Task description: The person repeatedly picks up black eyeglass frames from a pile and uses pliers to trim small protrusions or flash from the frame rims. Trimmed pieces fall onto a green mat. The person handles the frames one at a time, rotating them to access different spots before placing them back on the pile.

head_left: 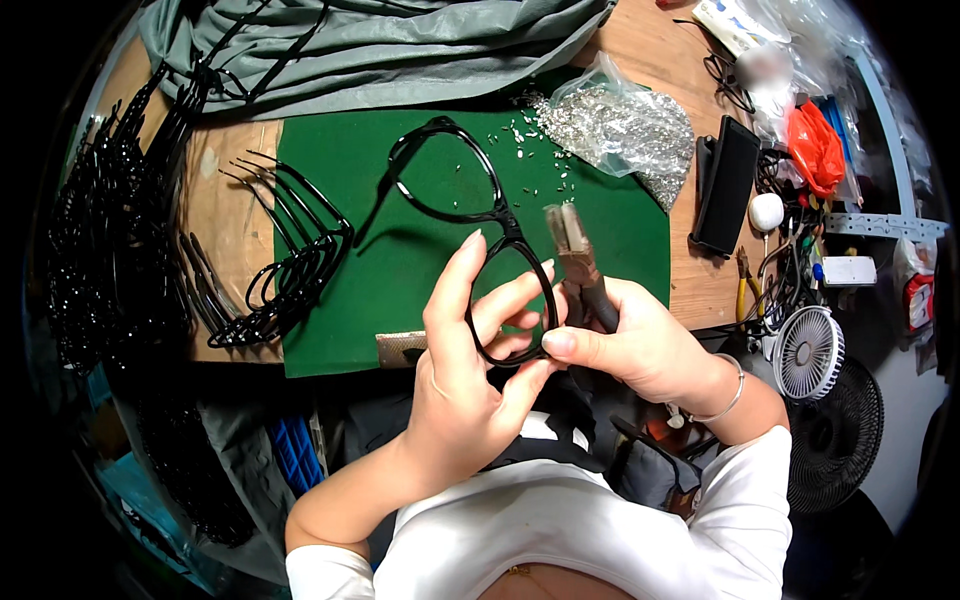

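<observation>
A black eyeglass frame (505, 222) without visible lenses is held up over the green mat (420, 290). My left hand (468, 375) grips its near rim, thumb below and fingers around and through the opening. The thumb of my right hand (630, 340) presses on the same rim beside my left thumb. In the palm of that hand are pliers (573, 245) with worn, wrapped jaws pointing away from me. One temple arm of the frame stretches out to the left; the other cannot be made out. Small silvery pieces (530, 133) lie scattered on the mat beyond the pliers.
A clear plastic bag of small silvery pieces (625, 125) sits at the mat's far right. Stacked black eyeglass frames (290, 270) lie at left, beside a large black heap (110, 240). Grey cloth (370, 55) covers the back. A phone (728, 185), yellow-handled pliers (744, 285) and fans (808, 352) are at right.
</observation>
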The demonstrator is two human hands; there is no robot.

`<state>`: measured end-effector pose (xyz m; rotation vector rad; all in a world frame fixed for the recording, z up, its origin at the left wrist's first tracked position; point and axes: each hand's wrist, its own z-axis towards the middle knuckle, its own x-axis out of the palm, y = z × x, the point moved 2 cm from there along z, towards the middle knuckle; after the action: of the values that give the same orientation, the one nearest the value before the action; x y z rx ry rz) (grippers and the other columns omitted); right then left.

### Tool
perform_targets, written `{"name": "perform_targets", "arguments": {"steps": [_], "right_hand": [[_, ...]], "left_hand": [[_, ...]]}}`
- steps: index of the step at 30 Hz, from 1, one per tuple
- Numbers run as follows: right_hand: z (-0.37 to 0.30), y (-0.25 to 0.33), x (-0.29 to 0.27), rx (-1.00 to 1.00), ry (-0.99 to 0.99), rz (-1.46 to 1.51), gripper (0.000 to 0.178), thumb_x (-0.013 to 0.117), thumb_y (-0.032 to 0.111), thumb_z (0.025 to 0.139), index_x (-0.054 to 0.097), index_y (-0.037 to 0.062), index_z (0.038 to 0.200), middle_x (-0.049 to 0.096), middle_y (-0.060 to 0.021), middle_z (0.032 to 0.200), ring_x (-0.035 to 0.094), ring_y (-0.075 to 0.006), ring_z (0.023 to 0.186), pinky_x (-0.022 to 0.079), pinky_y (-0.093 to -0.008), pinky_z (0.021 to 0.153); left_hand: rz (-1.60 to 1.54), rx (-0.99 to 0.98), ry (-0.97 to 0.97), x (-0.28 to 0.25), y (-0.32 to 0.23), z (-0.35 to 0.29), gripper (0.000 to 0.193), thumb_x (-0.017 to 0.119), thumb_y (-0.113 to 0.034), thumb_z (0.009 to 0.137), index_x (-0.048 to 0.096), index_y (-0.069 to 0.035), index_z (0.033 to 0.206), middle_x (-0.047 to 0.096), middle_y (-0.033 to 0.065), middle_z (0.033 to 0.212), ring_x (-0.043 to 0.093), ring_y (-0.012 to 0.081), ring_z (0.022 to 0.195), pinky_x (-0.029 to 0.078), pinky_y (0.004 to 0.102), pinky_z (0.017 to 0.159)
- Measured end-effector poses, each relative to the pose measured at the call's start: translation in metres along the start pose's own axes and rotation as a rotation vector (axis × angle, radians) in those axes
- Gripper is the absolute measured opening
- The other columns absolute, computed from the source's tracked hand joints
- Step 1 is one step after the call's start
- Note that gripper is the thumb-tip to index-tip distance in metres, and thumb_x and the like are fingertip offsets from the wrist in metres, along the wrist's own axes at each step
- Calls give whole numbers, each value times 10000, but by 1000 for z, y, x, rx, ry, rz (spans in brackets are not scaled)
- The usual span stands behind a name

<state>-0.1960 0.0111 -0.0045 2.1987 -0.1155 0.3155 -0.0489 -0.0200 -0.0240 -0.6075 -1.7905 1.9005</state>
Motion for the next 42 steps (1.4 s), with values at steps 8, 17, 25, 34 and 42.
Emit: {"name": "perform_targets", "arguments": {"steps": [8,17,25,34,42], "right_hand": [[0,13,4,-62,148,-119,235,583,173,828,515,-6,965,525,6,834,463,-55,782,404,-213,719],[-7,16,5,-105,166,-118,280,647,168,776,514,14,967,530,-2,798,488,-62,736,420,-211,664],[-10,29,15,77,478,-634,379,491,321,860,500,-40,975,570,-195,819,570,-306,751,442,-359,674],[-4,25,15,-71,339,-1025,360,552,298,814,547,-56,751,525,-214,542,557,-364,550,450,-382,536],[20,24,-21,-251,306,-926,361,565,287,800,553,-15,997,555,-184,950,546,-322,898,434,-365,771]], "left_hand": [[-257,-55,26,-8,-8,-1,812,581,108,713,53,-37,1312,474,218,1143,544,242,981,475,346,831],[-295,-156,11,-28,-22,-9,906,637,79,694,-1,-70,1320,443,204,1208,544,167,941,478,297,820],[-359,-119,-3,-37,-19,-16,861,610,99,710,15,-60,1312,441,232,1204,555,97,813,463,224,753],[-355,-219,-24,-31,-18,-15,838,576,104,733,-5,-59,1315,414,245,1216,580,155,885,482,258,758],[-331,-222,-44,-37,-21,-9,846,589,101,721,14,-72,1316,423,224,1213,569,124,839,483,246,744]]}}
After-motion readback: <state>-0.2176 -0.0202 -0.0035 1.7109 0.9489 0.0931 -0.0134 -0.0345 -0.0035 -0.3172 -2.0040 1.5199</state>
